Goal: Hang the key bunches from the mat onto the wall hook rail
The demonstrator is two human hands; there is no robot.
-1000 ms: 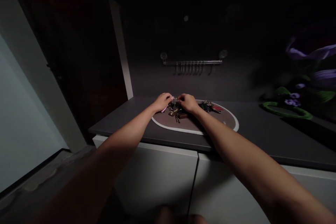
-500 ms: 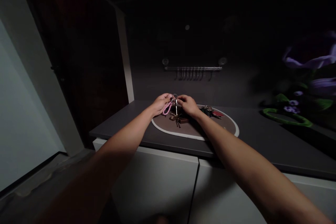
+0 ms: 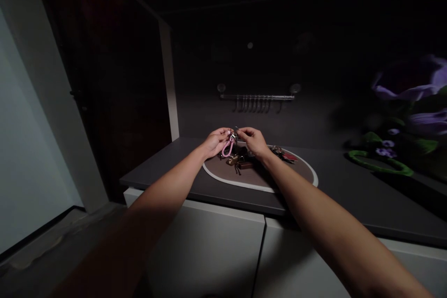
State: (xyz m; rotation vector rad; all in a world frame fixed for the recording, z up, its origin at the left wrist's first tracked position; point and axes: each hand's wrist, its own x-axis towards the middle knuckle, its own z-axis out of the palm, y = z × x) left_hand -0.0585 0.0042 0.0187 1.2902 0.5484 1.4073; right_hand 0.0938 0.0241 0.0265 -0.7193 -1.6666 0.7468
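Above an oval brown mat with a white rim (image 3: 240, 186), both hands hold one keychain between them. My left hand (image 3: 215, 142) pinches its metal clasp, from which a pink braided loop (image 3: 227, 148) hangs down. My right hand (image 3: 254, 140) is closed on the thin metal ring (image 3: 237, 128) of the same keychain, thumb and index finger together. Below the hands lie small dark and brass-coloured items (image 3: 232, 160) and a brown block-like piece (image 3: 246, 165). Which keys hang on the ring is too dark and small to tell.
Behind the mat, a clear rail with several hooks (image 3: 257, 98) is fixed to the dark wall. More keys with a red tag (image 3: 289, 156) lie on the mat's right side. Purple flowers with a green base (image 3: 380, 163) stand at the right of the grey countertop (image 3: 342, 186).
The keychain has turned between my fingers: the long shiny piece that hung down no longer shows, and the pink loop hangs nearer the middle. The view has tilted up slightly.
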